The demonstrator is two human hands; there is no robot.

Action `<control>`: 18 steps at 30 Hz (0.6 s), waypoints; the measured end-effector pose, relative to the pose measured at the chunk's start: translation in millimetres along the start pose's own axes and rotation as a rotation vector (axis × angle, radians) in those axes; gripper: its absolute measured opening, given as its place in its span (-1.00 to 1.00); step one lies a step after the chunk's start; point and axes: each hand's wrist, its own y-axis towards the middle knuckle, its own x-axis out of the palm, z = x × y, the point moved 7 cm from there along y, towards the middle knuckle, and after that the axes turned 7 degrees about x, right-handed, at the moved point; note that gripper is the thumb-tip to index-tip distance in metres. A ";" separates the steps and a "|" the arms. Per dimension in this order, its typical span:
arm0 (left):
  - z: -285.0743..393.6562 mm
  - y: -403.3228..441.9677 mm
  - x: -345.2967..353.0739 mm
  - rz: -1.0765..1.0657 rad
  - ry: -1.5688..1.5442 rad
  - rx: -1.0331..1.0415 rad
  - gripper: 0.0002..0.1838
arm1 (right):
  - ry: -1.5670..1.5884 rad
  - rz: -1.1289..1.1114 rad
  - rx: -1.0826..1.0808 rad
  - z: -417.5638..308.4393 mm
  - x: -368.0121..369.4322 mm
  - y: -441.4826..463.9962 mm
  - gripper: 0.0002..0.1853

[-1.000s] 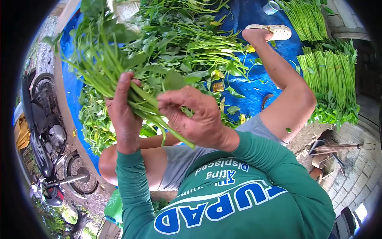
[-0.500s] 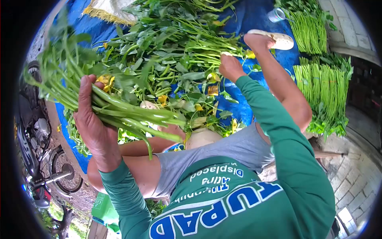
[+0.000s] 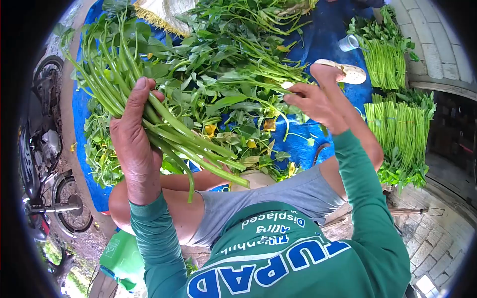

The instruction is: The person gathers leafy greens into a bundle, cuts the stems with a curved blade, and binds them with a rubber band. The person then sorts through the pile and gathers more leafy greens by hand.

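A loose bunch of long green stems (image 3: 174, 130) with leaves lies in my left hand (image 3: 135, 134), whose thumb and fingers wrap round it. The cut ends point toward my lap. On the right, my right hand (image 3: 318, 105) has its fingers pinched on a green stem beside the leafy pile (image 3: 213, 74); the stem is partly hidden by the fingers. Yellowed leaves (image 3: 210, 130) lie among the greens between my hands.
A blue tarp (image 3: 323, 44) lies under the pile. Tied bundles (image 3: 397, 126) are stacked at the right, near a plastic cup (image 3: 348, 43). A white sack (image 3: 166, 12) is at the top, a motorcycle (image 3: 47, 144) at the left, a green bag (image 3: 121, 258) lower left.
My right hand has left the bunch, reached to the pile and now comes back slightly with a stem. My left hand moved left, then partly back, still holding the bunch.
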 end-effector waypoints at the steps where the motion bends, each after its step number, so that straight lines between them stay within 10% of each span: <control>1: 4.2 -2.2 1.1 -0.020 0.012 0.027 -0.71 | 0.065 0.043 -0.358 -17.4 -20.3 -24.9 -0.56; 3: 5.3 -4.4 -2.6 -0.036 0.003 0.023 -0.71 | 0.201 0.050 -0.494 -32.8 -55.0 -67.5 -0.60; 5: 8.1 -6.6 -5.2 -0.044 0.018 0.002 -0.70 | 0.350 -0.001 -0.045 -42.6 -74.1 -98.5 -0.63; 18: 7.1 -28.7 11.2 -0.175 0.051 -0.015 -0.74 | 0.670 0.087 -0.192 -57.2 -16.2 -103.5 -0.71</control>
